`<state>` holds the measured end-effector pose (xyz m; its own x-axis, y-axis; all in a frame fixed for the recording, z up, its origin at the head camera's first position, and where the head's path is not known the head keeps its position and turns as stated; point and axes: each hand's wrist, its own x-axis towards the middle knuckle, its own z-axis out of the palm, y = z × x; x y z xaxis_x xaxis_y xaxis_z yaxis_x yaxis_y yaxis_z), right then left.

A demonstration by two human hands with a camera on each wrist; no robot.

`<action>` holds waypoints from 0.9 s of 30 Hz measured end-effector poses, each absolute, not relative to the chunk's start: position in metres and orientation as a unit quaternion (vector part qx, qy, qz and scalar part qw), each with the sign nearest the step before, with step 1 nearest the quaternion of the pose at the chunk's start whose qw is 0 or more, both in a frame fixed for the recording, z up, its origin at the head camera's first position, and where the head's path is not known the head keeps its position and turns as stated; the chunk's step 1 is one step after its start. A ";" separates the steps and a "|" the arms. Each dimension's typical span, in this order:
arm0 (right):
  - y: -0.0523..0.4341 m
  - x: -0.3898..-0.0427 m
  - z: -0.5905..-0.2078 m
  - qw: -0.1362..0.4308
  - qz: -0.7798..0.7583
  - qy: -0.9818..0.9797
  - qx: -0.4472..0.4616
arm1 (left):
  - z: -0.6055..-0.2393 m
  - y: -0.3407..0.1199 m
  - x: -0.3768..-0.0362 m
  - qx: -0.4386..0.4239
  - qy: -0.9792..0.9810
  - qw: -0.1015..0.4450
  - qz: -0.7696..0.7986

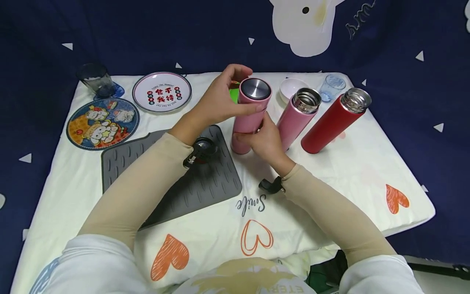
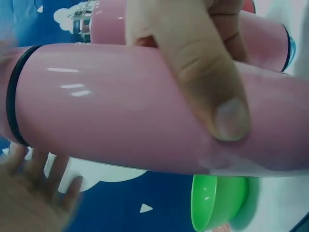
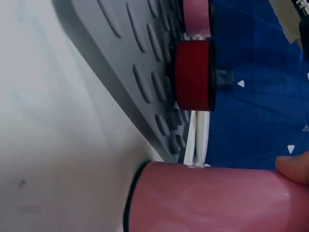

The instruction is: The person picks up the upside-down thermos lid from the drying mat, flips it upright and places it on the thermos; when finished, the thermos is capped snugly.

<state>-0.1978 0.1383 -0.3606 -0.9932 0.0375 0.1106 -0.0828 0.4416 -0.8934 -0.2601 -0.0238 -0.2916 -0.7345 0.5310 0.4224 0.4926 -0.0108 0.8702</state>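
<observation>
A pink flask with a steel-topped lid stands upright on the white cloth. My left hand grips its upper part, thumb across the front and fingers curled behind the lid. My right hand grips the lower body. In the left wrist view the thumb presses on the pink flask, and my right hand shows blurred at the lower left. The right wrist view shows the pink flask's base on the cloth.
An open pink flask and an open red flask stand just right. A grey mat lies left, with a red lid and a pink lid. Two plates, a dark glass, a white bowl, a clear glass and a green bowl sit behind.
</observation>
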 end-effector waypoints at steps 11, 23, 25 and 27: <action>0.134 -0.201 -0.357 0.065 0.512 -0.856 0.002 | -0.293 -0.019 -0.264 0.377 0.702 0.027 0.603; 0.136 -0.202 -0.356 0.061 0.504 -0.861 0.014 | -0.289 -0.017 -0.262 0.362 0.724 0.038 0.586; 0.136 -0.202 -0.355 0.060 0.501 -0.863 0.017 | -0.292 -0.018 -0.263 0.362 0.712 0.043 0.600; 0.136 -0.203 -0.356 0.054 0.505 -0.861 0.023 | -0.293 -0.019 -0.263 0.363 0.710 0.053 0.602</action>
<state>-0.2025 0.1362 -0.3558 -0.9931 0.0159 0.1163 -0.0937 0.4888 -0.8673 -0.2631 -0.0193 -0.2933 -0.7313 0.5782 0.3618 0.4516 0.0129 0.8921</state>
